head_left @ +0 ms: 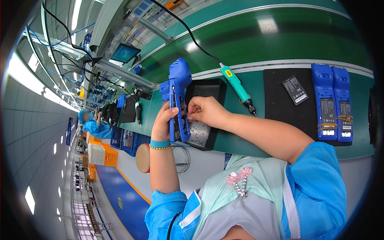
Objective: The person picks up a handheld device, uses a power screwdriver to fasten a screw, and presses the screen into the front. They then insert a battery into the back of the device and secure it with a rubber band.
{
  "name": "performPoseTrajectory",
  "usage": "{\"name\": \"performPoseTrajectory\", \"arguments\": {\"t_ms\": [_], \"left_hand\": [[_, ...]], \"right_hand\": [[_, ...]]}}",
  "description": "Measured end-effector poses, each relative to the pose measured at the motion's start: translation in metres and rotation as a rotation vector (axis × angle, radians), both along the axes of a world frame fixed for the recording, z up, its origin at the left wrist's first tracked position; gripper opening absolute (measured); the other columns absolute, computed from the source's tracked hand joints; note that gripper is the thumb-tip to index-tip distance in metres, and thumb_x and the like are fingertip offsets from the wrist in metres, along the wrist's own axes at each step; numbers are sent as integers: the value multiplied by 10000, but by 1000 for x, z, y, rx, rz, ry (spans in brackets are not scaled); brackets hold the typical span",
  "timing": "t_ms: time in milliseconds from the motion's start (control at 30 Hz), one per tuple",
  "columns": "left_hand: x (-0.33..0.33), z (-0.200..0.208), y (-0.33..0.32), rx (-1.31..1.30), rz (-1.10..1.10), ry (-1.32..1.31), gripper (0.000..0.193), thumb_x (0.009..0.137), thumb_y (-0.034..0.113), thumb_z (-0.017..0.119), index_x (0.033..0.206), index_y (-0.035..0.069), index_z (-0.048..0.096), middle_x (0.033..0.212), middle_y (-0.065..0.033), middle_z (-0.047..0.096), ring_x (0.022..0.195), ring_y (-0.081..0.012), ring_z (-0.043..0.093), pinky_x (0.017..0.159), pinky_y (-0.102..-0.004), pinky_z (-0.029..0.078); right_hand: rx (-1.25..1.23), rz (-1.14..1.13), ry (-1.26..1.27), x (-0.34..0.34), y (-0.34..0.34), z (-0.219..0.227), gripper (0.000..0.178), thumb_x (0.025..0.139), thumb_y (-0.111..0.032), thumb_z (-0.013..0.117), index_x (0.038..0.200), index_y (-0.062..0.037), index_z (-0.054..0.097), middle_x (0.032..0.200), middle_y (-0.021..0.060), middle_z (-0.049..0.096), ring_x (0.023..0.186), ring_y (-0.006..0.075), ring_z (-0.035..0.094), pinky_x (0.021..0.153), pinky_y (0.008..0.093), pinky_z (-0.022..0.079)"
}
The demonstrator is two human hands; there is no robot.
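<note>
My left hand (162, 122) grips a blue handheld device (180, 80), held upright on edge. Its narrow side, with a dark gap along it, faces my right hand. Beside that gap, the thumb and fingers of my right hand (206, 112) are pinched together; whatever is between them is too small or hidden to make out. Beneath both hands lies a black tray (208, 86) with many tiny screws (199, 134) scattered over its lower part. The device blocks the tray's left side from sight.
Right of the tray, a green electric screwdriver (236, 84) rests on the bench, its black cable running up. A black mat (276, 110) carries a battery (295, 90) and two blue devices (323, 90) with rubber bands. Far left are a co-worker (98, 127), blue crates (134, 143) and a stool (143, 158).
</note>
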State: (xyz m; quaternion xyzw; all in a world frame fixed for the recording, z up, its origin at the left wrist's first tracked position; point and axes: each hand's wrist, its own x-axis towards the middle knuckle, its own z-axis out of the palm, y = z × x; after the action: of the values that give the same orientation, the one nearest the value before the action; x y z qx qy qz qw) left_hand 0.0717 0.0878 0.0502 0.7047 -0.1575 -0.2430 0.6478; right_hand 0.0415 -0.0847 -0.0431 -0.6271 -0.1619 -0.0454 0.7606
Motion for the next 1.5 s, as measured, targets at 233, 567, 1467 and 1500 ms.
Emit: {"name": "performPoseTrajectory", "arguments": {"t_ms": [233,567,1467,1500], "left_hand": [[0,-3,-2,-59,57,38,413,835,313,674,1082,6,553,890,-81,581,690,-140,600,582,-249,525],[-1,-10,-4,-179,144,110,459,865,342,663,1144,-4,548,904,-93,597,695,-161,610,591,-264,548],[2,-15,2,-288,124,123,588,867,384,622,1214,-85,552,969,-148,661,771,-209,670,656,-319,582],[1,-15,1,-288,128,122,588,867,384,622,1214,-85,552,969,-148,661,771,-209,670,656,-319,582]], "right_hand": [[-205,-352,-384,-10,6,-2,169,827,-30,750,909,1,606,840,120,698,758,218,713,694,328,572],[-76,-387,-229,-13,15,-5,167,831,-4,735,918,-6,592,828,103,688,758,195,712,699,303,572],[-79,-461,-386,-18,17,-1,174,827,5,682,912,-24,532,809,134,653,730,324,673,645,386,536],[-51,-463,-329,-21,19,1,170,826,3,687,900,-22,536,802,135,658,719,311,679,639,376,538]]}}
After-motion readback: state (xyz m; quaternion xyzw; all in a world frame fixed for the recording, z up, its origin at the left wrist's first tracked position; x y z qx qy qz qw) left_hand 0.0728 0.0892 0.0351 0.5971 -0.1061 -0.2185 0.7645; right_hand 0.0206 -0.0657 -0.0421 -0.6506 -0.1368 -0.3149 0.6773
